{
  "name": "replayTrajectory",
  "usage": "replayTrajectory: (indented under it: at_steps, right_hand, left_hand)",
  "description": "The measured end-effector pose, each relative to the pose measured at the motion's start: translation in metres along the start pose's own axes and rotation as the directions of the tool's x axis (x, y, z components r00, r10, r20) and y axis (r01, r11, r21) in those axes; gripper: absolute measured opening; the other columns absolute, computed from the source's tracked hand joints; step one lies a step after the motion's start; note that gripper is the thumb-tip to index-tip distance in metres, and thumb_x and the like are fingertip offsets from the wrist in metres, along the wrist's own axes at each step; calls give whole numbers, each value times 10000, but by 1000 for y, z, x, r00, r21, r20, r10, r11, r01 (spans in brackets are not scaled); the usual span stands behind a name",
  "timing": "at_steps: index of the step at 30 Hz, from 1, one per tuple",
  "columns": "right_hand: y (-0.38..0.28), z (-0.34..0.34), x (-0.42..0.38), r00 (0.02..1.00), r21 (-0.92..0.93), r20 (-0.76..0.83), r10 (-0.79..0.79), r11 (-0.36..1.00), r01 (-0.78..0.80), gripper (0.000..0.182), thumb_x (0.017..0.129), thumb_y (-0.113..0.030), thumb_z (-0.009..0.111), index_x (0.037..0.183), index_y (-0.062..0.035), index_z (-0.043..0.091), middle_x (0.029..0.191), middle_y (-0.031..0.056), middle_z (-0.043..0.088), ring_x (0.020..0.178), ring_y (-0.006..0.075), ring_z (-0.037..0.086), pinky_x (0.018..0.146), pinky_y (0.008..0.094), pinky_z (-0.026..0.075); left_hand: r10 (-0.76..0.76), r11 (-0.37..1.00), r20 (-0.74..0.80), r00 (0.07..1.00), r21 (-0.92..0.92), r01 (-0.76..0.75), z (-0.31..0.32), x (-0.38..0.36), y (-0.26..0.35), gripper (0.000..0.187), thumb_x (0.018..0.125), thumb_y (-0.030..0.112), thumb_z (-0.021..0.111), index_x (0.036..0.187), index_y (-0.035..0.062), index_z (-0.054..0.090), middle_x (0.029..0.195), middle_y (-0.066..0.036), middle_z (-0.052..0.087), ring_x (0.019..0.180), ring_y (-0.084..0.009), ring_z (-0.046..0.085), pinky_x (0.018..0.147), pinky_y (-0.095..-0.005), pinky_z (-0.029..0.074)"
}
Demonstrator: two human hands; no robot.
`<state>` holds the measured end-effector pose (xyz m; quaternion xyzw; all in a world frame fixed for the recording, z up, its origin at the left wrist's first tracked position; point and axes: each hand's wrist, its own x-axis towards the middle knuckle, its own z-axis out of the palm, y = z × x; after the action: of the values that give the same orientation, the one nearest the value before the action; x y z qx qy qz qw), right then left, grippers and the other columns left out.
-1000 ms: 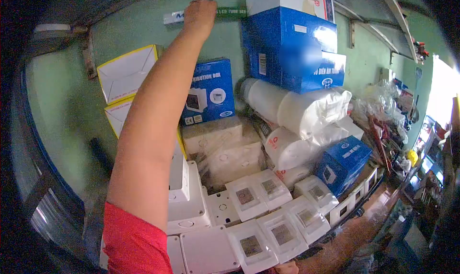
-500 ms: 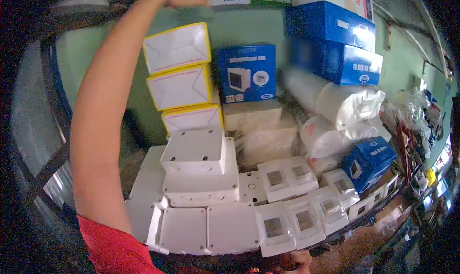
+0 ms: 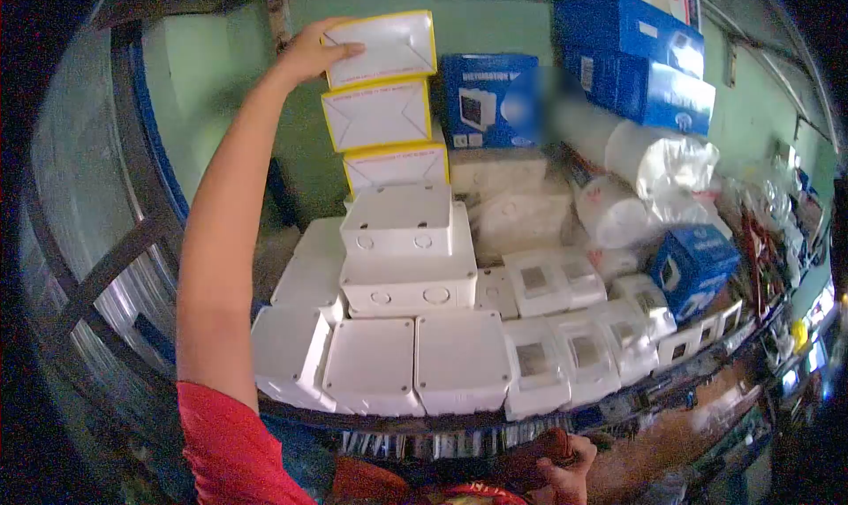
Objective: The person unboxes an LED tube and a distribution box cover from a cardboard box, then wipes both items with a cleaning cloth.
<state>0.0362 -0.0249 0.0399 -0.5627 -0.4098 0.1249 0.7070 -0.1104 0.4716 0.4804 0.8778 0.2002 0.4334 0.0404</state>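
Note:
My left hand (image 3: pixel 320 53) reaches up to the top white cardboard box with yellow edges (image 3: pixel 389 48). Its thumb presses on the front face while the other fingers go round the left side, partly hidden. Under this box, two similar boxes, a middle one (image 3: pixel 378 115) and a lower one (image 3: pixel 397 167), form a stack. A white plastic junction box (image 3: pixel 402 209) stands in front of the stack's foot. Low in the view, my right hand (image 3: pixel 572 471) is closed in a fist around a dark reddish thing I cannot make out.
A blue distribution box carton (image 3: pixel 481 125) stands right of the stack; more blue cartons (image 3: pixel 609 41) are piled farther right. White enclosures with clear windows (image 3: pixel 534 364) line the shelf front. Plastic-wrapped white rolls (image 3: pixel 658 156) lie behind them. A metal frame (image 3: pixel 110 275) is at left.
My left hand has come down from above the stack onto the top yellow-edged box and grasped it. The view has shifted, and my right hand shows more fully.

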Motion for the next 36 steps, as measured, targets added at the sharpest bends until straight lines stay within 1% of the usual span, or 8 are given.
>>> replayTrajectory:
  at_steps: [5, 6, 8, 11, 16, 28, 31, 36]
  right_hand:
    - [53, -25, -77, 989, -285, -129, -78, 958, 39, 591, 621, -217, 813, 1063, -56, 455, 992, 67, 517, 875, 176, 526, 766, 353, 444]
    - [41, -13, -90, 936, 160, -276, 219, 971, -180, 628, 636, -219, 817, 1095, -86, 409, 1042, 65, 494, 896, 176, 511, 786, 356, 439]
    - [42, -18, -110, 940, 105, -299, 165, 985, -139, 641, 649, -207, 814, 1114, -98, 386, 1044, 58, 490, 903, 177, 507, 803, 359, 437]
    - [33, -39, -136, 940, -52, -322, 115, 989, -139, 620, 676, -205, 802, 1118, -103, 380, 1030, 51, 487, 900, 167, 501, 811, 353, 435]
    - [48, -69, -155, 932, -118, -351, 87, 984, -137, 658, 631, -155, 837, 1122, -100, 403, 1022, 48, 452, 892, 174, 490, 801, 332, 431]
    - [45, -222, -155, 990, -335, -112, 88, 934, -121, 545, 735, -214, 772, 1119, -90, 405, 1029, 63, 488, 874, 163, 513, 785, 326, 447]
    - [37, -224, -142, 966, 135, -162, 203, 974, -182, 517, 745, -156, 749, 1130, -72, 415, 1094, 106, 522, 948, 181, 533, 839, 344, 452]
    - [0, -209, -111, 976, 32, -121, 179, 984, -176, 111, 813, -119, 681, 810, -33, 611, 609, -17, 465, 528, 62, 383, 515, 244, 322]
  left_hand:
    - [274, 948, -380, 883, 263, -181, 15, -14, -5, 528, 719, 307, 772, 1166, 88, 596, 1002, -112, 673, 905, -206, 627, 819, -340, 484]
    - [313, 941, -425, 850, 259, -217, 11, -9, -14, 510, 718, 312, 773, 1151, 99, 608, 993, -109, 676, 888, -203, 632, 802, -336, 491]
    - [334, 939, -488, 806, 243, -242, 0, -10, -23, 529, 732, 284, 768, 1206, 138, 585, 1087, -82, 640, 985, -170, 587, 870, -317, 464]
    - [35, 999, -643, 765, 48, -5, 10, -71, 89, 501, 803, 168, 699, 1232, -5, 507, 1065, -161, 632, 924, -225, 604, 806, -324, 466]
    - [304, 952, -434, 848, 179, -250, -4, -123, 152, 508, 807, 211, 708, 1243, 36, 515, 1031, -151, 643, 889, -192, 611, 788, -314, 473]
    - [29, 999, -113, 993, 21, -27, 150, -277, 311, 540, 694, 420, 767, 1125, 137, 603, 696, -120, 649, 611, -225, 653, 583, -338, 509]
    - [-81, 996, -45, 996, 44, 83, 172, -288, 315, 545, 724, 425, 740, 1141, 121, 563, 725, -131, 643, 665, -293, 649, 619, -373, 508]
    - [-35, 987, -10, 999, 154, 37, 180, -288, 301, 529, 756, 415, 720, 1137, 87, 554, 940, -169, 644, 788, -312, 639, 675, -362, 506]
